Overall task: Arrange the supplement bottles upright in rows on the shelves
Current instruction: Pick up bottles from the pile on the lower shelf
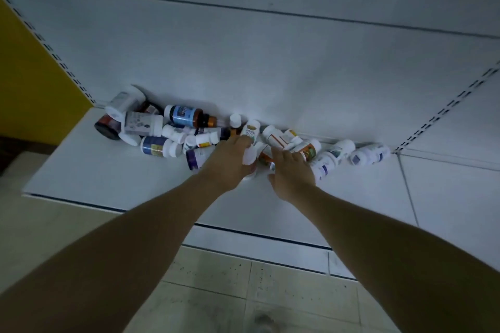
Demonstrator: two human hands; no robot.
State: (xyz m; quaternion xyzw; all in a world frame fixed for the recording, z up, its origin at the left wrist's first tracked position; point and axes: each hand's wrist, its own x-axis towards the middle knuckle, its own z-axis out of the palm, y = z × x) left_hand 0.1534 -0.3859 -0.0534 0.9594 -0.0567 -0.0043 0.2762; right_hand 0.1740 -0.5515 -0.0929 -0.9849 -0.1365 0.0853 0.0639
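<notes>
Supplement bottles (173, 132) of white, amber and purple plastic lie tumbled on their sides in a heap along the back edge of a white metal shelf (108, 170), against its pale back panel (243, 62). Near the heap's middle the left hand (230, 161) curls its fingers round a plain white bottle (249, 157). Just at its three o'clock the right hand (290, 170) lies over an orange-labelled bottle (266, 158); whether it grasps anything cannot be told, since its fingers are hidden among the bottles. At the heap's nine o'clock end sits a dark jar with a black lid (107, 127), and at its three o'clock end rest two white blue-labelled bottles (370, 155). A yellow side panel (32, 76) stands at the shelf's nine o'clock, a slotted upright (446, 108) at two o'clock, and pale floor tiles (216, 278) at six o'clock
</notes>
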